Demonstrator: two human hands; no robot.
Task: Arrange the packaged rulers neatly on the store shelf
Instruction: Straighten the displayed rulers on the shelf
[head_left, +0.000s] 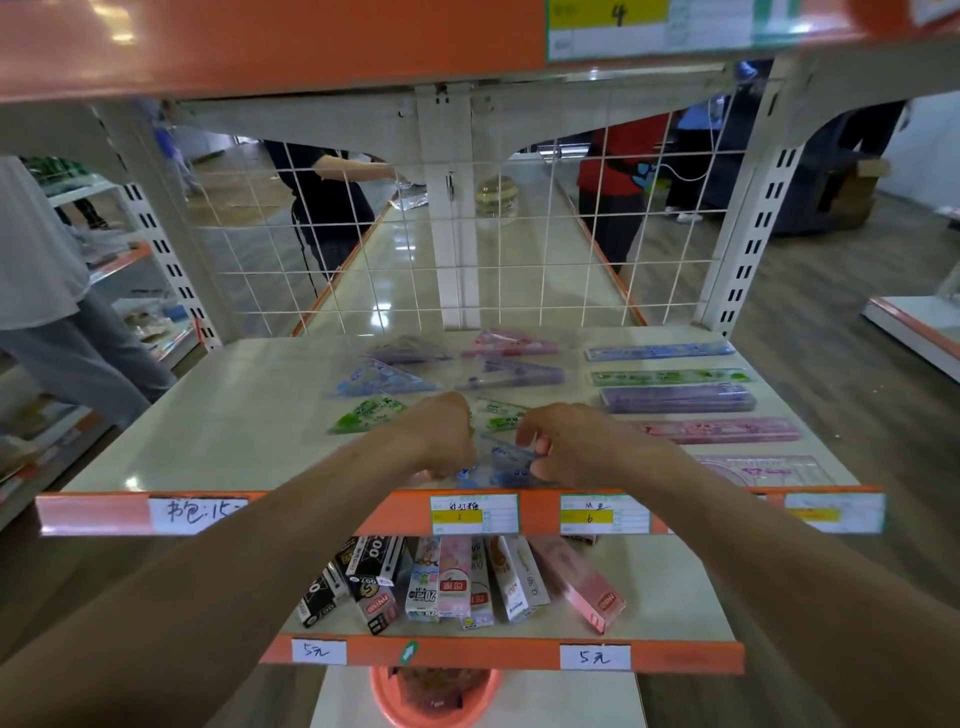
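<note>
Together, left hand (448, 437) and right hand (569, 447), curled fingers tight on one blue ruler packet (508, 464).

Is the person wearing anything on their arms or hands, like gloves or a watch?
No. The left arm and right arm are bare, no sleeves in view. The left hand and right hand have no gloves; I see no watch, bracelet or rings.

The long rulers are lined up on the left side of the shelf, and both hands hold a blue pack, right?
No. The head view shows the long rulers lined up on the right side of the shelf. The left hand and right hand do hold the blue pack.
</note>
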